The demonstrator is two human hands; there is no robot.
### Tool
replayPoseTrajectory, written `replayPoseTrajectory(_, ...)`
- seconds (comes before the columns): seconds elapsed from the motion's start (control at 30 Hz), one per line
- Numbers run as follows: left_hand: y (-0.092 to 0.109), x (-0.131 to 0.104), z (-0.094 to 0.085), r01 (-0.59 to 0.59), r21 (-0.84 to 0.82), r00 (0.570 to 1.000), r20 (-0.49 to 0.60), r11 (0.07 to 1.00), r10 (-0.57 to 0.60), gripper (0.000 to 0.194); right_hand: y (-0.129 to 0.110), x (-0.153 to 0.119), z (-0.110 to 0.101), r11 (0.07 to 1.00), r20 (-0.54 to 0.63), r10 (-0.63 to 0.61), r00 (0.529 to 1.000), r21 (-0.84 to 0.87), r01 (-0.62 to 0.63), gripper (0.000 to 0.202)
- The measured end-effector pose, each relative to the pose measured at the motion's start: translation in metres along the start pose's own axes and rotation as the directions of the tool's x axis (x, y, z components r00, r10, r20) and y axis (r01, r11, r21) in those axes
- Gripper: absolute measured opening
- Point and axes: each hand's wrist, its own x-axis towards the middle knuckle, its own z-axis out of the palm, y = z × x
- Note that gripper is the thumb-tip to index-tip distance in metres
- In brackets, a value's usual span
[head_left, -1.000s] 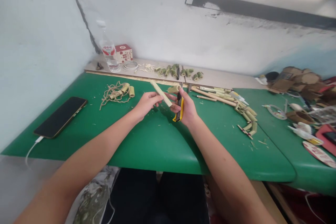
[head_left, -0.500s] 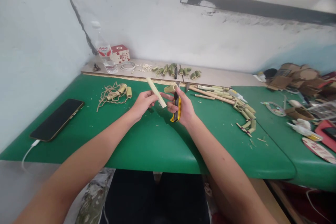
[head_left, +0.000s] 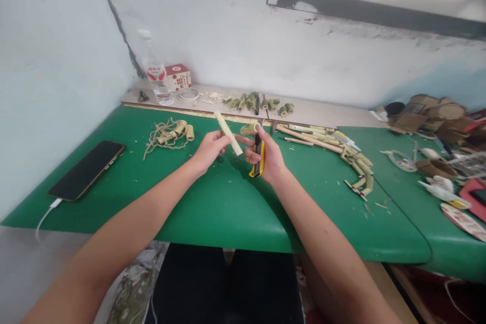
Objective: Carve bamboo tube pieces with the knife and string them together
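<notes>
Bamboo strip point(head_left: 229, 134), pale and straight, pinched between thumb and fingers of the left grip point(head_left: 208, 152), held above the green surface point(head_left: 212, 207) near the middle; far end slanting up to the left, near end pointing right. Right grip point(head_left: 272, 157) wrapped around a yellow-and-black cutter point(head_left: 260, 158), with a short bamboo tube point(head_left: 248, 129) also held between thumb and index finger. 2 hands apart from each other; right index fingertip very close to the strip, contact hard to tell.

To the left on the surface, tangle of twine point(head_left: 155, 139) with short bamboo pieces point(head_left: 190, 133) in and beside it; farther left and nearer, dark phone point(head_left: 87, 171) with white cable point(head_left: 44, 215) at its near end. To the right, bundle of sticks point(head_left: 311, 139) stretching right from the far middle, joined bamboo segments point(head_left: 362, 167) at its right end, thin shavings point(head_left: 380, 206) nearer.

Along the far edge on a pale board point(head_left: 330, 117), from left to right: clear bottle point(head_left: 156, 76), red-and-white box point(head_left: 179, 80), pale roll point(head_left: 189, 94), small white pieces point(head_left: 214, 96), green bamboo tubes point(head_left: 249, 101). At far right, heap of cardboard point(head_left: 417, 116); nearer, oval red-and-white tag point(head_left: 463, 220).
</notes>
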Motion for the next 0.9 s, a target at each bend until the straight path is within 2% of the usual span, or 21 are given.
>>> replayPoseTrajectory(0.27,-0.003,0.001,0.0,-0.021,0.02,1.0,0.011,1.0,0.021,0.028,-0.001,0.002,-0.002,0.999,0.017,0.0,1.0,0.036,-0.001,0.036)
replayPoseTrajectory(0.53,-0.008,0.009,-0.01,-0.169,0.149,0.978,-0.093,0.974,0.184,0.019,-0.007,-0.002,-0.002,0.997,0.044,-0.022,0.999,0.07,0.019,0.035)
replayPoseTrajectory(0.7,-0.008,0.012,-0.013,-0.166,0.159,0.975,-0.124,0.973,0.187,0.018,-0.006,-0.001,-0.002,0.997,0.083,-0.021,0.996,0.08,0.015,0.036)
replayPoseTrajectory(0.9,-0.011,0.013,-0.014,-0.159,0.182,0.977,-0.108,0.97,0.181,0.019,-0.006,-0.002,-0.001,0.998,0.062,-0.012,0.998,0.064,0.008,0.036)
